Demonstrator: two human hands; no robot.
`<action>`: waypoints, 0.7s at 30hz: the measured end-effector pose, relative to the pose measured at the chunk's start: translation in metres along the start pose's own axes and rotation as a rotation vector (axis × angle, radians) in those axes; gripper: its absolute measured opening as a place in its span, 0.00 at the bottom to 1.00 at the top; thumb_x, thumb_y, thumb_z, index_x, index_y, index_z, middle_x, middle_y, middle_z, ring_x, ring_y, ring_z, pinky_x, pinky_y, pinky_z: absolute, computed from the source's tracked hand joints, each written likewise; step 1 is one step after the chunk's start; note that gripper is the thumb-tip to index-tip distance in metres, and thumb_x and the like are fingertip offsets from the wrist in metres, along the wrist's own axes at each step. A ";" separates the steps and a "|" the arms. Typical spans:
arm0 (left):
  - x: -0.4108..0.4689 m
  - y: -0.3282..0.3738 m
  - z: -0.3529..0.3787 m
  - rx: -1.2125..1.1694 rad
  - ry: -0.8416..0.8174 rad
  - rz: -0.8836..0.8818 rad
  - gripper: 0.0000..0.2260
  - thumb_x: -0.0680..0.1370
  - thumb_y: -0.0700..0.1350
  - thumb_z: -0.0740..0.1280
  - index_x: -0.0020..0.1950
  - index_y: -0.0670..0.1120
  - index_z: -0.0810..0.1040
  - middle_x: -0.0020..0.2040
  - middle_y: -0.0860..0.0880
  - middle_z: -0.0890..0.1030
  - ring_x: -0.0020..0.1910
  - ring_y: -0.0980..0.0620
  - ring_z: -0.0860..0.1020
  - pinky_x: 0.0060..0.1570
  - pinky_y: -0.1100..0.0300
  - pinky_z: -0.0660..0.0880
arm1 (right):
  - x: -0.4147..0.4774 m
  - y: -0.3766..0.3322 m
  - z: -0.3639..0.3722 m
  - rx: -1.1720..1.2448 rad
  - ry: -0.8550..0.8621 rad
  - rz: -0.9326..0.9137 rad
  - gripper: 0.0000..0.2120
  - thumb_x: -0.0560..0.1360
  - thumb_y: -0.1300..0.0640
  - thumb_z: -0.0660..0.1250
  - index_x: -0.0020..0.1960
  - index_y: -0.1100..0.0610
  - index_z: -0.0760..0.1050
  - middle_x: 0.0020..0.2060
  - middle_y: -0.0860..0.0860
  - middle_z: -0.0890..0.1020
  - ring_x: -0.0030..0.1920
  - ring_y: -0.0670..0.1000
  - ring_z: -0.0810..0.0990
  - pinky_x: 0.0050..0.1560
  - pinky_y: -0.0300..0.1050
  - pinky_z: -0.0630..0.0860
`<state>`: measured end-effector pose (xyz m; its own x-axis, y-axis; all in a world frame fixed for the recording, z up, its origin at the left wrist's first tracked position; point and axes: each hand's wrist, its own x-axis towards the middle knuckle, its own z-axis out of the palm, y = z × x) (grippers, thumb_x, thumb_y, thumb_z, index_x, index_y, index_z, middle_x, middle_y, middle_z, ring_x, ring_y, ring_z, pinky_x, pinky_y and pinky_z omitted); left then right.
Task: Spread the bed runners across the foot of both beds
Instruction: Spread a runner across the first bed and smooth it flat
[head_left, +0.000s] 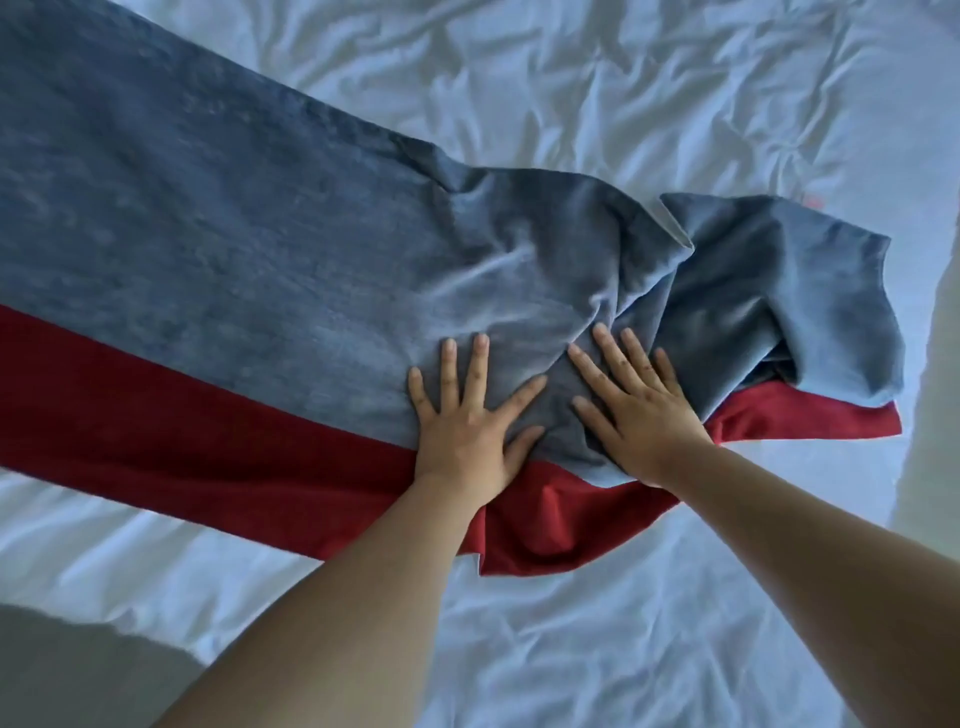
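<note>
A blue-grey bed runner (208, 249) with a red band along its near edge lies across a white bed (597, 78). Its left part is flat; its right end (779, 291) is bunched and folded over itself. My left hand (467, 415) rests flat on the runner with fingers spread, at the seam between blue and red. My right hand (634, 410) presses flat just to the right of it, fingers apart, on the crumpled blue cloth. Neither hand grips anything.
Wrinkled white sheets surround the runner on the far side and the near side (597, 639). The bed's edge shows at the lower left, with a grey floor (67, 675) beyond it. A pale surface (935, 415) runs along the right border.
</note>
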<state>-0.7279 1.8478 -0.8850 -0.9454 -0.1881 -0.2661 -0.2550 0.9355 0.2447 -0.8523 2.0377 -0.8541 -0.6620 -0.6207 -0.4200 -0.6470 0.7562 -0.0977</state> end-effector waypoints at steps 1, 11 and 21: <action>0.000 0.001 0.001 0.012 0.004 -0.002 0.27 0.79 0.71 0.50 0.78 0.73 0.49 0.83 0.44 0.38 0.80 0.33 0.36 0.71 0.24 0.41 | -0.007 0.005 0.004 -0.008 0.007 0.009 0.31 0.80 0.34 0.38 0.80 0.39 0.36 0.81 0.46 0.39 0.81 0.52 0.39 0.79 0.58 0.42; -0.027 0.031 0.003 0.058 0.189 -0.034 0.23 0.83 0.56 0.56 0.77 0.55 0.70 0.80 0.38 0.61 0.77 0.33 0.60 0.72 0.31 0.57 | -0.089 0.033 0.023 0.196 0.181 -0.208 0.25 0.81 0.44 0.59 0.77 0.45 0.66 0.79 0.56 0.63 0.79 0.59 0.59 0.78 0.56 0.55; -0.098 0.123 0.014 -0.023 0.231 0.380 0.22 0.73 0.53 0.74 0.65 0.47 0.80 0.55 0.47 0.80 0.51 0.42 0.80 0.51 0.47 0.73 | -0.109 0.088 0.025 0.105 0.360 -0.320 0.24 0.72 0.58 0.66 0.68 0.53 0.75 0.63 0.55 0.75 0.65 0.60 0.72 0.63 0.53 0.67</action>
<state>-0.6638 1.9858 -0.8414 -0.9927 0.1037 0.0616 0.1177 0.9447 0.3060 -0.8277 2.1772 -0.8401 -0.5369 -0.8435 -0.0177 -0.8099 0.5211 -0.2692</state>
